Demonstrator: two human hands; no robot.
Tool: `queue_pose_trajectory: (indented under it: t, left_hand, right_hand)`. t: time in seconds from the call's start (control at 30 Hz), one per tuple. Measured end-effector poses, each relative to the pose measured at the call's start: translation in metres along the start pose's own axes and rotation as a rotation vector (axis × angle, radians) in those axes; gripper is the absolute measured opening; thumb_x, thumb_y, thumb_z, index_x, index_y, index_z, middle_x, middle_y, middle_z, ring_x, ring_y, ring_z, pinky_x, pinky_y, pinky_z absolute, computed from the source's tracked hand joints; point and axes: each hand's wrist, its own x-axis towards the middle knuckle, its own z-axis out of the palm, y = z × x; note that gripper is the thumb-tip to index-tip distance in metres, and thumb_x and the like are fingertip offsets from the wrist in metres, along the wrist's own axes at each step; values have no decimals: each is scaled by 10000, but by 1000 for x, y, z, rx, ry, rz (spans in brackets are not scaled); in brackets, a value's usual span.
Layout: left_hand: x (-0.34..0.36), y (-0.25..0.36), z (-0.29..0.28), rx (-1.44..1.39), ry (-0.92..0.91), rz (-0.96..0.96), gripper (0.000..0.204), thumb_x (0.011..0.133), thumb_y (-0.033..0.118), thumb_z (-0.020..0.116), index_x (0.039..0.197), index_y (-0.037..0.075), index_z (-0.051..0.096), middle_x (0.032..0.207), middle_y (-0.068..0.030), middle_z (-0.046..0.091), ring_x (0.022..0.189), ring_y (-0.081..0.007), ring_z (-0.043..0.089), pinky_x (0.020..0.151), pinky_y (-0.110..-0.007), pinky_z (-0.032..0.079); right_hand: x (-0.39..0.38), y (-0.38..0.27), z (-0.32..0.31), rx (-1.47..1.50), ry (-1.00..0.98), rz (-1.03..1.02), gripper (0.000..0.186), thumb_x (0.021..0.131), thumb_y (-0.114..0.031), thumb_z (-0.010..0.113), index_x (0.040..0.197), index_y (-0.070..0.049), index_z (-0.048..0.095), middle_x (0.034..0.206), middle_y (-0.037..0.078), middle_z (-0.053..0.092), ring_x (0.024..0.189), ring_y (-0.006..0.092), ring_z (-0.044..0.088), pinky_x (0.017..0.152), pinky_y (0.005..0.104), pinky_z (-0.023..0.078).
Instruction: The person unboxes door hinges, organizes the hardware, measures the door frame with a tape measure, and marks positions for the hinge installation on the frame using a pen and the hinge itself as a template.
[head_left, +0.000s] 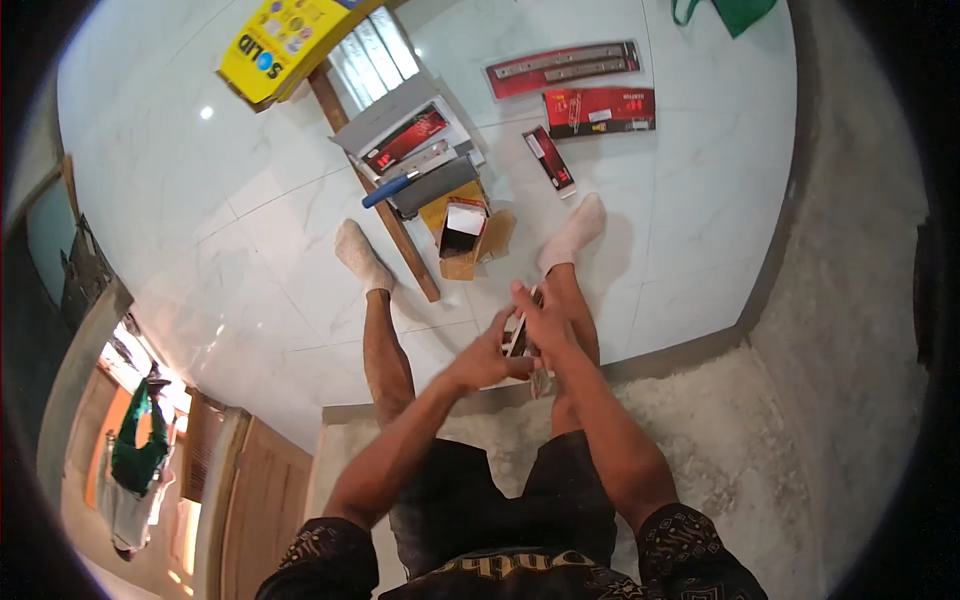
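Note:
Between my legs, just above the floor step, both hands hold one narrow piece with dark and pale parts (517, 338); its kind is too small to tell. My left hand (487, 355) grips it from the left side, fingers curled around it. From the right, my right hand (545, 325) closes on it with the thumb toward its upper end. A bit of clear plastic (541, 383) hangs below the fingers. Ahead of my hands stands an opened small cardboard box (459, 268) with dark and white contents. A blue-handled tool (392, 189) lies across a grey box behind it.
A wooden strip (410, 252) runs along the white tiles beside my left foot. Farther off lie a yellow box (290, 50), a red-and-black box (630, 110), a blister pack of metal hinges (565, 68) and a slim red-black box (549, 162). A wall rises at right.

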Motion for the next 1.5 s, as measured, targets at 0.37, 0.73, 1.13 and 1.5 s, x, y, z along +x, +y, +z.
queue_pose_trajectory:
  t: [0.37, 0.73, 1.13, 1.5]
  left_hand:
    - [-191, -157, -81, -367, -175, 383, 713, 917, -24, 558, 1566, 72, 279, 1012, -74, 666, 809, -127, 606, 762, -291, 524]
    - [-467, -282, -142, -905, 163, 717, 519, 973, 136, 646, 1469, 130, 495, 862, 22, 574, 666, -67, 479, 607, -222, 416]
    - [-652, -369, -185, -1217, 913, 1434, 288, 1001, 234, 689, 1156, 3, 610, 952, -73, 693, 817, -165, 704, 724, -318, 588]
    - [-835, -534, -325, -1617, 1271, 1342, 329, 979, 259, 694, 1188, 5, 669, 853, -53, 738, 718, -107, 688, 617, -272, 529]
  right_hand:
    - [-178, -45, 162, -498, -159, 27, 740, 920, -607, 678, 1278, 31, 571, 1078, 217, 681, 1023, 307, 668, 884, 425, 519]
    - [-378, -153, 392, -441, -328, 181, 500, 974, -503, 663, 1137, -31, 633, 915, 69, 632, 656, 171, 611, 483, 313, 463]
    - [-554, -121, 740, -460, -630, -27, 383, 1050, -483, 553, 849, -157, 532, 696, 3, 465, 586, 178, 474, 520, 351, 427]
    - [-663, -67, 1031, -1402, -1385, -346, 256, 981, -180, 702, 1152, 2, 645, 1021, 68, 712, 901, 154, 677, 800, 319, 568]
